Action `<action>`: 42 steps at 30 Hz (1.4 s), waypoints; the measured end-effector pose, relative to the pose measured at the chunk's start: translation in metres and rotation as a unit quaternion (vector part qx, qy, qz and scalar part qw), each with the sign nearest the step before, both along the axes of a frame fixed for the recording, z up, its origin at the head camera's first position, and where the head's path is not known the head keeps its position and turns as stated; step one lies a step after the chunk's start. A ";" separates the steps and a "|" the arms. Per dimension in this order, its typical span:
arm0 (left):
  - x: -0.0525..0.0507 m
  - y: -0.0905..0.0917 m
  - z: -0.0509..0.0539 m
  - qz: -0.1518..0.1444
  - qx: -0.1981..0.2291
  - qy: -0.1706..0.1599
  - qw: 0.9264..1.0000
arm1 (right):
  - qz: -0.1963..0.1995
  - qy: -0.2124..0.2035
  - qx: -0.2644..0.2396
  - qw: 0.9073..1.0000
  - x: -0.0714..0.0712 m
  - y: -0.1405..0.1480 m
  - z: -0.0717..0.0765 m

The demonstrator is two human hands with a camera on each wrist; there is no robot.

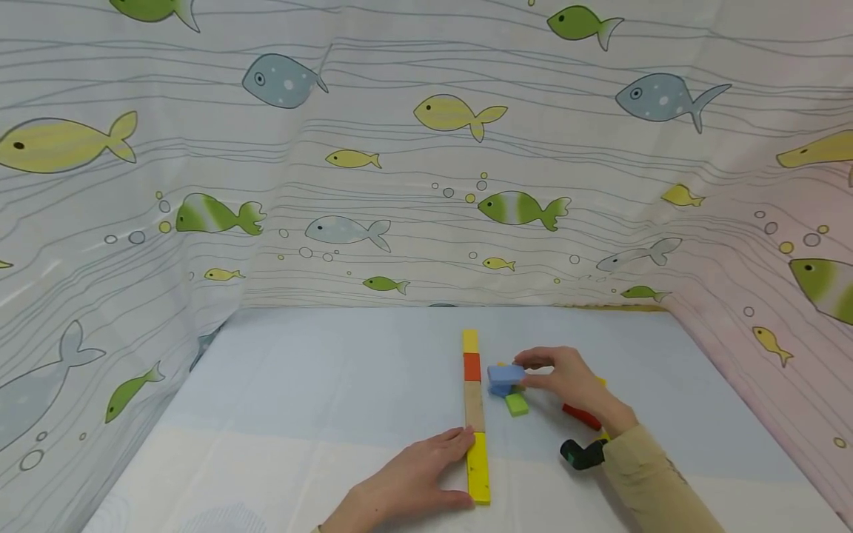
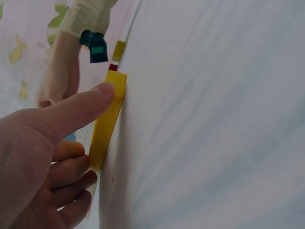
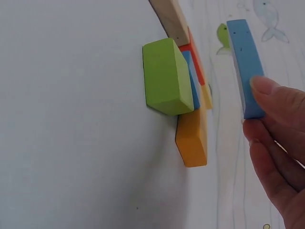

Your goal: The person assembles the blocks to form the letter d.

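Observation:
My left hand [image 1: 426, 474] touches the side of a long yellow block [image 1: 477, 470], its thumb near the block's close end and its fingers by the far end. That block is the near end of a straight row, followed by a plain wood block [image 1: 474, 407], a red block [image 1: 472, 367] and a small yellow block [image 1: 470, 341]. My right hand [image 1: 566, 381] pinches a blue block [image 3: 248, 69] between thumb and fingers, raised above the table. Below it lie a green block [image 3: 167, 76], another blue block [image 3: 191, 78] and an orange block [image 3: 191, 138].
Under my right forearm lie a dark red block [image 1: 582, 416] and yellow pieces partly hidden by the arm. A black wrist device [image 1: 582, 454] sticks out by the right sleeve. Fish-patterned curtains [image 1: 426, 178] enclose the white table [image 1: 320, 370] at the back and sides.

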State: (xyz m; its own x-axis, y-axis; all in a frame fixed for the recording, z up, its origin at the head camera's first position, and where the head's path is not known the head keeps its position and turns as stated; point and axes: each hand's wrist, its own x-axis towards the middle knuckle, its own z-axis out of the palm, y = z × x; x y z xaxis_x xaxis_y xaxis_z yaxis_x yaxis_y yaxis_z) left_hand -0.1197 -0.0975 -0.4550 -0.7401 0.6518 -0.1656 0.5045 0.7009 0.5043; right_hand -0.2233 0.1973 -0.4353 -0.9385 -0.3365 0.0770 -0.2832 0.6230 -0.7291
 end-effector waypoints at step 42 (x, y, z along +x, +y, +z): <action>0.000 0.000 0.000 -0.002 0.002 -0.001 1.000 | 0.059 -0.026 -0.019 0.998 -0.049 -0.088 -0.003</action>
State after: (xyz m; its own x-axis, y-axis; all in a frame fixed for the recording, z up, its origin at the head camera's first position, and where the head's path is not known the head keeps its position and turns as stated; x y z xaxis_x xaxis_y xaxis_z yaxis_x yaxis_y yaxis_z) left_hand -0.1196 -0.0975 -0.4548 -0.7374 0.6550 -0.1651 0.5060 0.6975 0.5075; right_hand -0.2722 0.1098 -0.4380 -0.8959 -0.4420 0.0439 -0.3137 0.5595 -0.7672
